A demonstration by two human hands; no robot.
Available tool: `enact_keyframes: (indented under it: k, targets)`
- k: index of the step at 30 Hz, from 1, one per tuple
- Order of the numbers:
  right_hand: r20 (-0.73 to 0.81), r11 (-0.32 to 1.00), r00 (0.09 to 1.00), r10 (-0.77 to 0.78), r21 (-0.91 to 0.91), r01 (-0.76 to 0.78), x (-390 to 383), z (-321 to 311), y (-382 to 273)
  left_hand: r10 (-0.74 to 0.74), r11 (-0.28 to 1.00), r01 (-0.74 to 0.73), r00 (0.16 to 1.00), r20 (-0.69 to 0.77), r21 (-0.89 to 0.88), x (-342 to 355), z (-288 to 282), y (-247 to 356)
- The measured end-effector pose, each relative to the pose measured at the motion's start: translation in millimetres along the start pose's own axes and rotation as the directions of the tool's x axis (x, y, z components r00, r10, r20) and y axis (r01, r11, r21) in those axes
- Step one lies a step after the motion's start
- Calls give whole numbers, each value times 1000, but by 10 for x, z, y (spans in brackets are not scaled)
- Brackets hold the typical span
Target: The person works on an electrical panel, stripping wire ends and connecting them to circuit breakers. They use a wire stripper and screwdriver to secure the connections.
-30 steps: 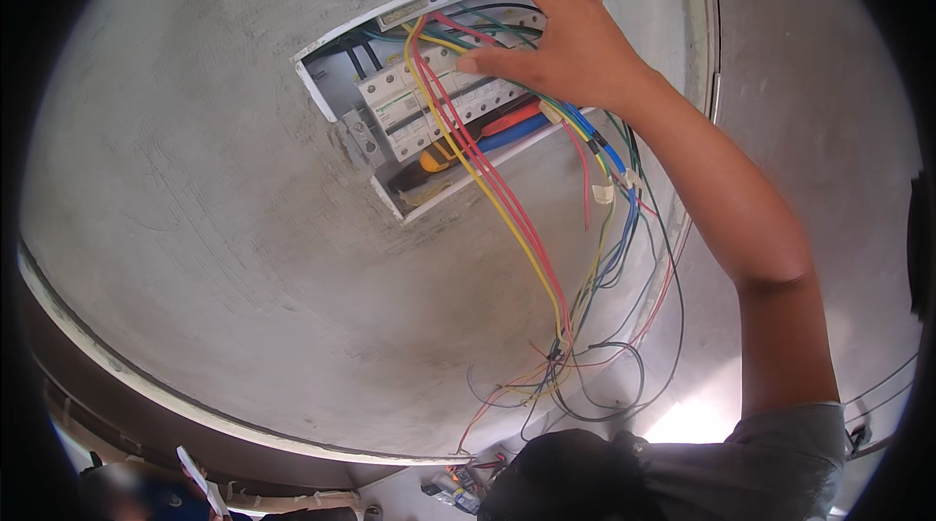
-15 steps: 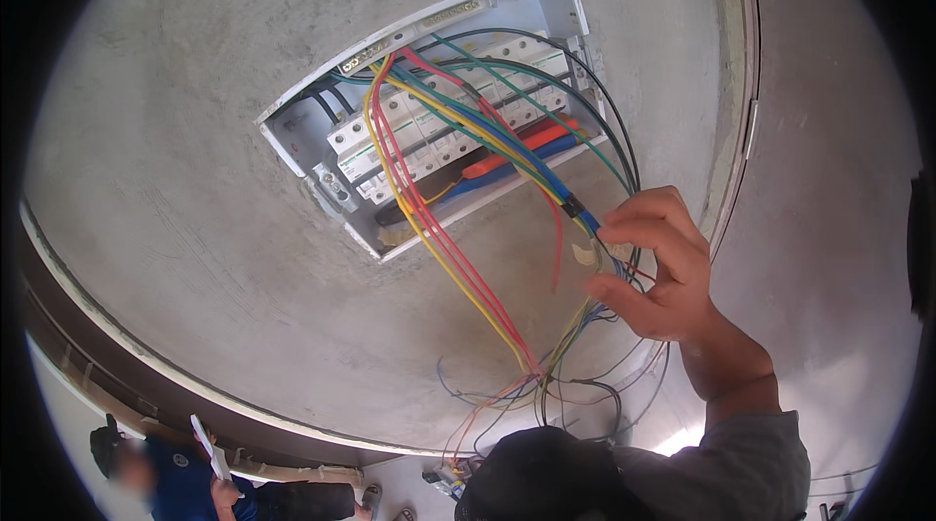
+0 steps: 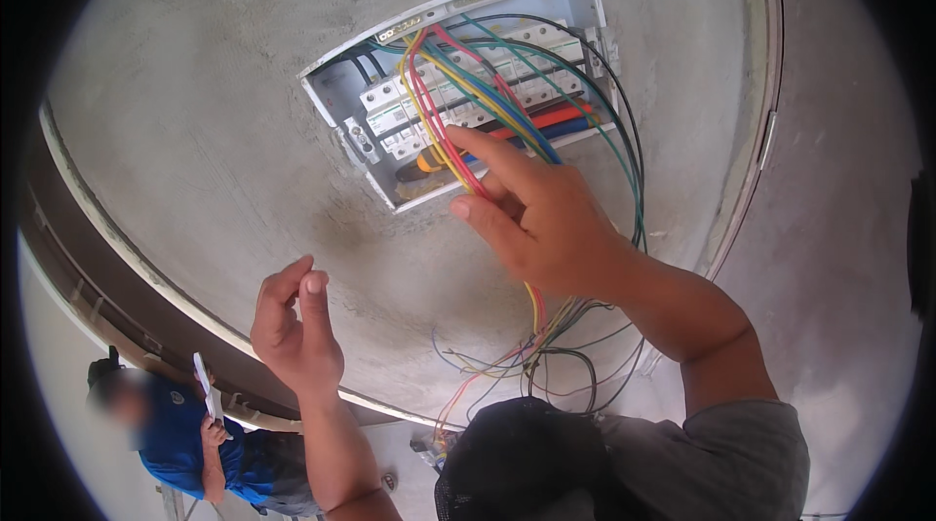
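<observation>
Red and yellow wires (image 3: 426, 112) come out of the breaker box (image 3: 333, 92) and hang past its lower edge. Just under that edge, the right hand (image 3: 531, 214) has thumb and forefinger parted around them; whether its other fingers grip, I cannot tell. Below and left of the box, the left hand (image 3: 300, 331) is half-curled, nothing visible in it.

A co-worker (image 3: 190, 438) (at lower left) — blue shirt (image 3: 175, 467), dark cap (image 3: 102, 367) — holds a white pad (image 3: 209, 389) beyond the edge of the grey wall (image 3: 195, 131).
</observation>
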State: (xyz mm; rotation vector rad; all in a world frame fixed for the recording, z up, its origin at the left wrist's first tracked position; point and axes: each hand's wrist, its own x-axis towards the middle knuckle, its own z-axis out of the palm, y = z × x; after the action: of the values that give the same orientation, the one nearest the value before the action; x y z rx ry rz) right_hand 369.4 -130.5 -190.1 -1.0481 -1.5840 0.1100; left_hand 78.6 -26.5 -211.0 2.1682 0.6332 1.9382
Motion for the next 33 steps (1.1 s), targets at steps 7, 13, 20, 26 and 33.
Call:
enact_keyframes:
  k: [7, 13, 20, 26, 33]
  targets:
    - [-2, 995, 995, 97, -11, -97, 11, -32, -57, -328, 861, 452, 844, 425, -232, 924, 979, 556]
    - [26, 984, 987, 160, 80, -161, -17, -26, -33, -328, 755, 563, 769, 549, -337, 1092, 1227, 518]
    - [142, 956, 974, 175, 212, -203, -113, 96, 163, -316, 715, 597, 739, 594, -362, 1112, 1125, 361]
    - [102, 917, 943, 316, 223, -331, -527, 339, 19, -326, 614, 679, 682, 654, -402, 935, 1045, 318]
    - [-79, 926, 994, 69, -366, -94, -768, 383, -231, -241, 499, 710, 664, 708, -497, 554, 977, 296]
